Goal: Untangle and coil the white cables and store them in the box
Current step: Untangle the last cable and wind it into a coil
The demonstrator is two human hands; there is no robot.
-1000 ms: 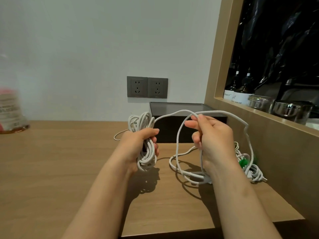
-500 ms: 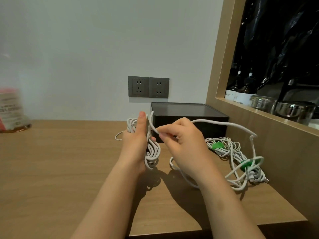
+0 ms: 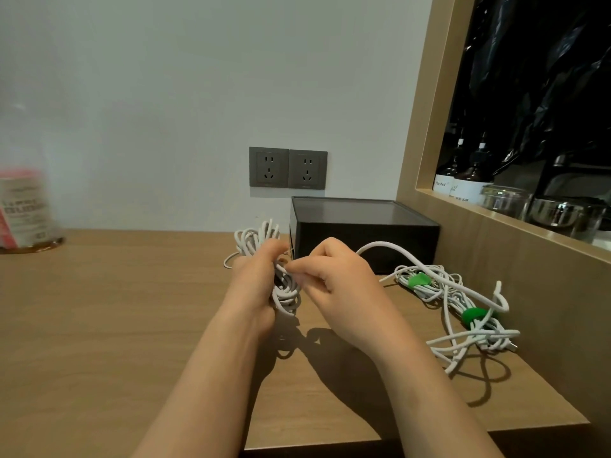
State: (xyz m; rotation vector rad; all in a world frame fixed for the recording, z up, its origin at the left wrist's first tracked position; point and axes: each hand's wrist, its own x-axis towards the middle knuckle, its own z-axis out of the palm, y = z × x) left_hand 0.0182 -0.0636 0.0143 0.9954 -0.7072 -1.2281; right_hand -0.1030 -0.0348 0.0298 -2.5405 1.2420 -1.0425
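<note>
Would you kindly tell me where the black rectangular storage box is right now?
In the head view, the black rectangular storage box sits on the wooden desk, right of centre, below the grey wall sockets and behind the right hand.

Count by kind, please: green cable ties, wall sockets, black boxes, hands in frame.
Green cable ties: 2
Wall sockets: 2
Black box: 1
Hands: 2, left hand and right hand, both holding the white cable
Total: 7
</note>
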